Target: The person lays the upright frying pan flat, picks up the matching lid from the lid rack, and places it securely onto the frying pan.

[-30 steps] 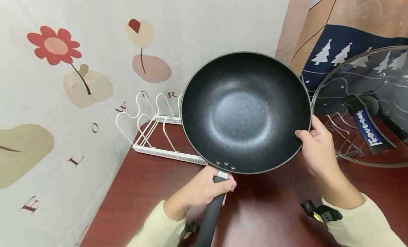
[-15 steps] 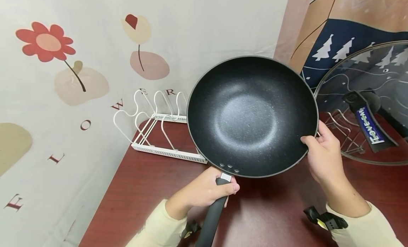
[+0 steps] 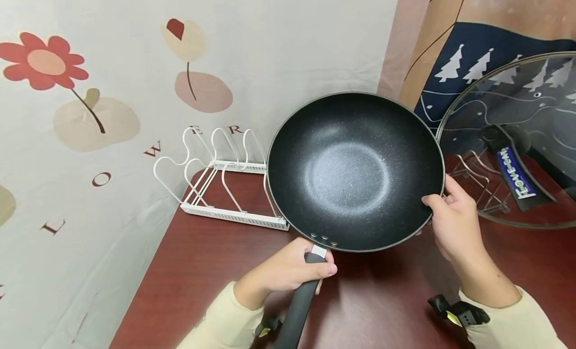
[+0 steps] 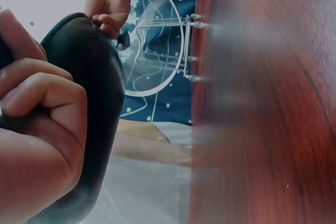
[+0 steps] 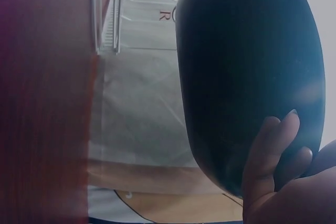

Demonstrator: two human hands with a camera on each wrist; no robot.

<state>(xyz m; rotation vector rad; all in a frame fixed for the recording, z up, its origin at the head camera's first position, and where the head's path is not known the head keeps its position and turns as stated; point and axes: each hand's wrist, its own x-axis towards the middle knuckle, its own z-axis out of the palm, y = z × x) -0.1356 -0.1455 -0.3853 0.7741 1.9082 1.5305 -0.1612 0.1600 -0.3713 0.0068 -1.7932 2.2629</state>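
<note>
Taking the head view as our dial with the dark pan (image 3: 346, 174) at its centre, we see the pan held in the air above the red-brown table (image 3: 211, 259), its inside turned toward us and its base hidden. At 7 o'clock our left hand (image 3: 294, 266) is clamped around the handle (image 3: 297, 309), the thumb laid across it; most of the other fingers go out of sight behind, and the handle's far end is cut off by the lower edge. At 4 o'clock our right hand (image 3: 454, 224) pinches the rim, thumb on the inner face. Its other fingers are largely hidden there, but the right wrist view shows them, dimly, against the pan's outer wall.

At 9 o'clock a white rack (image 3: 236, 216) stands on the table; the pan covers its right end, so we cannot tell how far it runs. At 3 o'clock a glass lid (image 3: 472, 119) stands on edge, its right side cropped. The lettering on its handle's blue label (image 3: 517, 166) is hard for us to read. The wire stand (image 4: 187, 45) at the lid is faint through the glass, clearer in the left wrist view, where a haze blurs the tabletop. Toward 10 o'clock, a printed flower (image 3: 45, 61) on the pale wall cloth (image 3: 288, 39) is clipped by the left edge.
</note>
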